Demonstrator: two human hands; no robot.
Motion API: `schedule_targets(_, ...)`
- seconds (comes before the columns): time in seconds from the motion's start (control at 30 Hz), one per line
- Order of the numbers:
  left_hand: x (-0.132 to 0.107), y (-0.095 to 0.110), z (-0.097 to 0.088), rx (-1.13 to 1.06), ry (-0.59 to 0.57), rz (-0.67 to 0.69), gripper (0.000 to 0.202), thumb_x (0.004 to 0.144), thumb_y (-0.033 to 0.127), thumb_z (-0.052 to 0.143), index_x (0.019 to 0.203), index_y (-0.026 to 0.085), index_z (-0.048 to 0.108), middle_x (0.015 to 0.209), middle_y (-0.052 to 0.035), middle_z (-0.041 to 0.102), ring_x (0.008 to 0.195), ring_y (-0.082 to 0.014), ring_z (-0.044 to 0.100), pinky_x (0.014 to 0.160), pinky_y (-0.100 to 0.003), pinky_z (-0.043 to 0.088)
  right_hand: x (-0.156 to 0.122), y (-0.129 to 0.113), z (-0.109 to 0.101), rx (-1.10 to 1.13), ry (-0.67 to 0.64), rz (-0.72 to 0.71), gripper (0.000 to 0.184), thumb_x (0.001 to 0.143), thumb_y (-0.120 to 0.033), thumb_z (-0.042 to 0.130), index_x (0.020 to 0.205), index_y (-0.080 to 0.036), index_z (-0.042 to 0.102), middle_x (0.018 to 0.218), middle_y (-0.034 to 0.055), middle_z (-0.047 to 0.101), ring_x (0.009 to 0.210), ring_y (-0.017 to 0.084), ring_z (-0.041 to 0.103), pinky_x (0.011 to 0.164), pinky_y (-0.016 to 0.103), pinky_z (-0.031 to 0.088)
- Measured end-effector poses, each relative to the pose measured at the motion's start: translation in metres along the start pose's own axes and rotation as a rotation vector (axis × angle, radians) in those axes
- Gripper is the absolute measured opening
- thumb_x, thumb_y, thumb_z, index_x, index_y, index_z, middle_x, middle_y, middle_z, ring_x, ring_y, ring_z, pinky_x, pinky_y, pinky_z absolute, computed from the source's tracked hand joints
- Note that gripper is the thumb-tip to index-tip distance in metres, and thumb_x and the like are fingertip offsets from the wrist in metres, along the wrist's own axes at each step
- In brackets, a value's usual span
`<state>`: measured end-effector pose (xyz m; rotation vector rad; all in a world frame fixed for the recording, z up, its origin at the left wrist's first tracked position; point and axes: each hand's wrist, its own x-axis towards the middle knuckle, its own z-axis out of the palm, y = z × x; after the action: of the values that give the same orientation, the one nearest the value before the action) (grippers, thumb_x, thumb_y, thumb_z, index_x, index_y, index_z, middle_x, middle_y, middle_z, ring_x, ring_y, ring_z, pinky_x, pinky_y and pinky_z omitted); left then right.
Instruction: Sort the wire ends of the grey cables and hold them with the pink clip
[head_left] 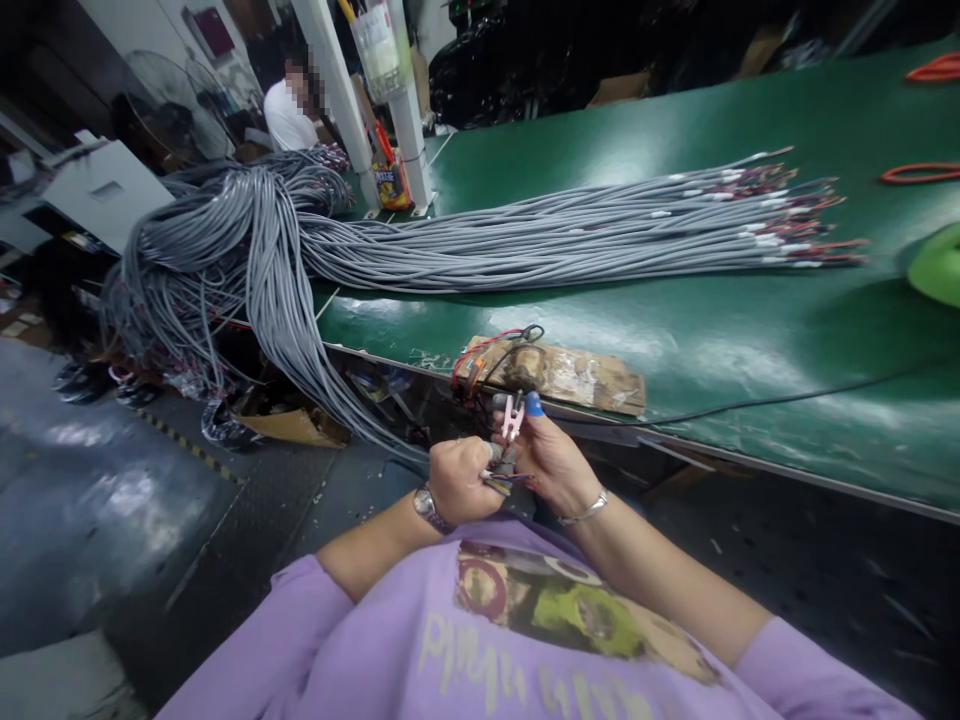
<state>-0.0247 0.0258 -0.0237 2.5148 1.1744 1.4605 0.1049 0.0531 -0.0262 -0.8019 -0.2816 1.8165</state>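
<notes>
My left hand [465, 480] is closed round the end of grey cables, with thin coloured wires [496, 484] sticking out beyond the fist. My right hand [555, 455] is just to the right, its thumb and fingers closed on a small pink clip [512, 416]. Blue wrapping covers my right thumb tip, and grey coverings show on other fingertips. Both hands meet in front of my body, just off the table's near edge. A strand of grey cables [337, 395] hangs from the table's left end and runs down towards my left hand. The exact contact between clip and wires is too small to tell.
A long bundle of grey cables [480, 250] lies across the green table [720, 330], wire ends to the right. Near the edge are worn cardboard [577, 378] and red and black leads [517, 340]. A white post [416, 160] stands behind; a person [289, 115] is farther back.
</notes>
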Motion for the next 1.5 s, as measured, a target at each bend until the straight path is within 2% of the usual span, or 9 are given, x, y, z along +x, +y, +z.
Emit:
schedule_targets(0.3,-0.002,0.002,-0.002,-0.154,-0.082,-0.279,0.022,0.069,0.026,0.060,0.053,0.022,0.044,0.045,0.0032,0.047,0.042,-0.0095,0.042,0.046,-0.024,0.031,-0.002,0.003,-0.003,0.035,-0.018,0.050,0.034,0.070,-0.055,0.078,0.068,-0.023,0.067,0.066,-0.0002,0.069,0.057,0.015,0.059,0.052,0.025,0.051)
schedule_targets(0.4,0.000,0.007,-0.006,-0.319,-0.085,-0.477,0.020,0.068,0.028,0.063,0.055,0.021,0.049,0.047,0.0028,0.050,0.044,-0.0090,0.044,0.048,-0.023,0.035,-0.001,0.005,-0.010,0.033,-0.044,0.048,0.037,0.073,-0.060,0.073,0.075,-0.024,0.068,0.070,-0.0011,0.069,0.059,0.014,0.059,0.054,0.024,0.050)
schedule_targets(0.6,-0.013,0.008,-0.008,-0.830,-0.081,-1.089,0.039,0.066,0.055,0.070,0.066,0.020,0.053,0.044,0.0059,0.051,0.034,-0.0067,0.040,0.036,-0.019,0.032,-0.002,0.009,-0.031,0.010,-0.085,0.089,0.040,0.071,-0.063,0.073,0.076,-0.023,0.067,0.069,-0.0010,0.067,0.058,0.013,0.057,0.055,0.024,0.049)
schedule_targets(0.8,-0.020,0.005,-0.002,-0.986,0.018,-1.335,0.054,0.050,0.058,0.082,0.067,0.020,0.048,0.040,0.0067,0.052,0.029,-0.0069,0.040,0.031,-0.017,0.030,-0.006,0.013,-0.041,0.000,-0.064,0.142,0.034,0.070,-0.055,0.078,0.075,-0.023,0.069,0.067,-0.0013,0.067,0.056,0.010,0.055,0.052,0.020,0.048)
schedule_targets(1.0,-0.016,0.002,0.002,-1.055,0.002,-1.366,0.055,0.051,0.062,0.081,0.071,0.016,0.057,0.048,0.0007,0.059,0.037,-0.0103,0.051,0.039,-0.020,0.037,-0.006,0.015,-0.052,-0.116,-0.043,0.065,0.040,0.057,-0.053,0.087,0.072,-0.021,0.070,0.067,-0.0012,0.066,0.058,0.011,0.056,0.053,0.021,0.049)
schedule_targets(1.2,-0.013,-0.004,0.006,-1.038,0.001,-1.232,0.057,0.070,0.067,0.065,0.087,0.013,0.067,0.081,-0.0116,0.073,0.074,-0.0191,0.069,0.062,-0.026,0.049,-0.015,0.005,-0.064,-0.383,0.066,-0.132,0.038,0.060,-0.053,0.085,0.073,-0.021,0.072,0.069,0.0007,0.067,0.059,0.012,0.055,0.056,0.024,0.047)
schedule_targets(1.33,-0.022,0.001,0.007,-0.935,-0.279,-1.123,0.047,0.083,0.058,0.056,0.095,0.013,0.065,0.083,-0.0085,0.072,0.054,-0.0106,0.060,0.050,-0.021,0.041,-0.026,-0.001,-0.072,-0.594,0.109,-0.228,0.036,0.061,-0.053,0.083,0.080,-0.023,0.074,0.071,0.0014,0.069,0.061,0.014,0.055,0.057,0.026,0.047)
schedule_targets(1.43,-0.025,0.009,0.006,-0.873,-0.522,-1.016,0.023,0.087,0.036,0.056,0.093,0.016,0.064,0.076,-0.0027,0.070,0.045,-0.0072,0.052,0.047,-0.020,0.039,-0.037,-0.003,-0.075,-0.738,0.001,-0.246,0.033,0.064,-0.049,0.082,0.087,-0.025,0.074,0.075,0.0018,0.070,0.067,0.017,0.058,0.061,0.029,0.048)
schedule_targets(1.5,-0.023,0.013,0.005,-0.791,-0.592,-0.980,0.010,0.085,0.023,0.055,0.086,0.017,0.062,0.068,0.0009,0.067,0.045,-0.0075,0.052,0.047,-0.020,0.039,-0.045,-0.005,-0.073,-0.838,-0.057,-0.267,0.036,0.064,-0.046,0.083,0.092,-0.027,0.074,0.076,0.0017,0.070,0.068,0.019,0.059,0.063,0.031,0.050)
